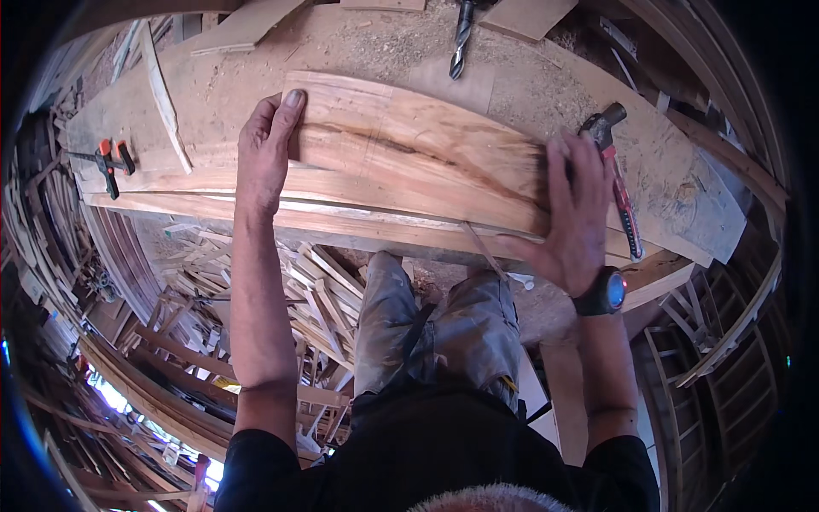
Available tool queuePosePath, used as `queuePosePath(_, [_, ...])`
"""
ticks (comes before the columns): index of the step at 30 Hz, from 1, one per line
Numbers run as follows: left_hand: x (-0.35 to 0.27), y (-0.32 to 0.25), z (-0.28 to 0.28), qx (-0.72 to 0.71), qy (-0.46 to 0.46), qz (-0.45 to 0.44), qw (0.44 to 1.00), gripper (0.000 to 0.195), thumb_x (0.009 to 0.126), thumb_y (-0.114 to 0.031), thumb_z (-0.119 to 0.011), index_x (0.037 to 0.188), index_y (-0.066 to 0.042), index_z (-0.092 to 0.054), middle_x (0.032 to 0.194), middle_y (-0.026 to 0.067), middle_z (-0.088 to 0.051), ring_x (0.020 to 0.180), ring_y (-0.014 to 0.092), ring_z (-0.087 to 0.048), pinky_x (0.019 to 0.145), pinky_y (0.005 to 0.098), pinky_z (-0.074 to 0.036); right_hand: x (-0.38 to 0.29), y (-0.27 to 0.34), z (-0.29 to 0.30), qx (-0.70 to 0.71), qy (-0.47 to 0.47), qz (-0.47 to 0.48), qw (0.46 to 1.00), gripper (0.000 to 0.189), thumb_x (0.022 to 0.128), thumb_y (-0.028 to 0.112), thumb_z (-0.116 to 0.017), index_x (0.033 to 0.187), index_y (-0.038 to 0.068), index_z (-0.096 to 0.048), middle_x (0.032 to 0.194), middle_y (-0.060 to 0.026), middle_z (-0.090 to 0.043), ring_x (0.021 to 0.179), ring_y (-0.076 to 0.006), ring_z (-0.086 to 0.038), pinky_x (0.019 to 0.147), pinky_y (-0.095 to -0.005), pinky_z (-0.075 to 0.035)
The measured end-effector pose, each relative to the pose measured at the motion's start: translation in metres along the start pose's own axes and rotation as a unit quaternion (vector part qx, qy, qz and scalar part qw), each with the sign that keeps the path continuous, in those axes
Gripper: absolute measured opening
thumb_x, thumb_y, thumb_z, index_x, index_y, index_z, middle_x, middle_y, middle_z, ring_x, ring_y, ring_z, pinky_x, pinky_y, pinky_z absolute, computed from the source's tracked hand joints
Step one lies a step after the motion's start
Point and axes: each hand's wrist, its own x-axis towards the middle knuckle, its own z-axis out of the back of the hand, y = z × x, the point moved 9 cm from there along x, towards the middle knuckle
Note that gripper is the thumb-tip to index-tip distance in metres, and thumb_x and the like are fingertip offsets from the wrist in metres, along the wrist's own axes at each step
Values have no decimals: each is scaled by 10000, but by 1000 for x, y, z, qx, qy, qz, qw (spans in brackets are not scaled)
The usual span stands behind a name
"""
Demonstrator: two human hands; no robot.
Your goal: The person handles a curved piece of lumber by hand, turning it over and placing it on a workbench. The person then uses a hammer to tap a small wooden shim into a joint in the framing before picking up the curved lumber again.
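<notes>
A wide wooden board (409,147) with a dark streak in its grain lies before me on the workbench, over long wooden planks (211,185). My left hand (272,137) holds its left end, thumb on the upper face and fingers out of sight around the edge. At the dark-stained right end is my right hand (572,205), slightly blurred, with fingers spread against the end and thumb near the close corner. Whether it grips the board is unclear. Just beyond those fingers lies a claw hammer (617,179) with a red and black handle.
On the sawdust-strewn workbench (358,38) are a twist drill bit (459,48), a bar clamp (107,165) at the left and a thin wood strip (163,96). A slender stick (485,251) juts past the near edge. Wood offcuts (323,307) cover the floor by my legs.
</notes>
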Motion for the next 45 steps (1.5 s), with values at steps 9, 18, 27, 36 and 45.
queuePosePath(9, [-8, -19, -25, 146, 37, -39, 988, 872, 966, -726, -653, 1342, 60, -658, 1180, 248, -735, 1107, 302, -701, 1001, 407, -532, 8, -12, -8, -11, -14, -32, 999, 1132, 628, 484, -917, 1599, 109, -474, 1482, -141, -540, 1370, -345, -510, 1210, -638, -244])
queuePosePath(18, [-36, -18, -63, 135, 38, -99, 985, 659, 1021, -538, -682, 1314, 50, -643, 1171, 243, -690, 1106, 366, -684, 989, 440, -521, -7, -54, 1, -28, -13, -5, 1000, 1051, 665, 542, -882, 1548, 103, -520, 1450, -159, -566, 1346, -370, -534, 1195, -628, -288])
queuePosePath(27, [-47, -23, -98, 114, 64, -104, 986, 693, 992, -506, -725, 1400, 41, -607, 1228, 263, -629, 1170, 414, -642, 1029, 478, -509, -24, -68, 6, -80, -12, -46, 996, 1065, 726, 665, -804, 1569, 89, -498, 1511, -202, -521, 1407, -416, -494, 1210, -706, -231])
queuePosePath(36, [-43, -19, -97, 126, 99, -58, 985, 663, 999, -504, -722, 1345, 56, -638, 1191, 268, -653, 1137, 402, -666, 1004, 477, -520, -8, -51, -1, -60, -6, -26, 998, 1107, 647, 596, -877, 1578, 121, -514, 1433, -177, -544, 1346, -407, -516, 1134, -622, -313])
queuePosePath(45, [-41, -35, -99, 118, 65, -86, 987, 620, 1005, -502, -717, 1247, 68, -689, 1147, 248, -675, 1058, 378, -701, 931, 450, -543, 5, -44, 4, -73, -2, -12, 997, 1077, 681, 607, -849, 1567, 90, -520, 1395, -206, -570, 1286, -404, -537, 1094, -590, -343])
